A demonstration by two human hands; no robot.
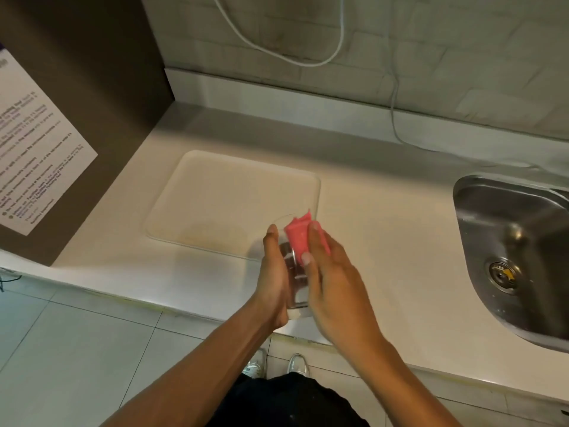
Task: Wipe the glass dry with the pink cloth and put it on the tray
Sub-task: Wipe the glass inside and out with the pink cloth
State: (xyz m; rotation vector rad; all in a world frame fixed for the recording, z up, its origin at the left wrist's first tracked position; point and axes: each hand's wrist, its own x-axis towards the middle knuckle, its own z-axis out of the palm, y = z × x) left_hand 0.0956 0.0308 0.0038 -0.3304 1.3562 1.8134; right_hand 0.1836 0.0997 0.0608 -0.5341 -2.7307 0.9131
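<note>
A clear glass [294,272] is held in the air above the counter's front edge, tilted with its rim pointing away from me. My left hand [272,272] grips its left side. My right hand [329,272] presses the pink cloth [297,237] against the glass near the rim, with part of the cloth poking up past the rim. The white tray [215,195] lies flat on the counter just beyond and left of the hands, with nothing on it.
A steel sink [517,251] is set into the white counter [385,235] at the right. A dark cabinet with a printed notice [34,143] stands at the left. A white cable [394,112] hangs down the tiled wall. My shoes [277,365] are on the tiled floor below.
</note>
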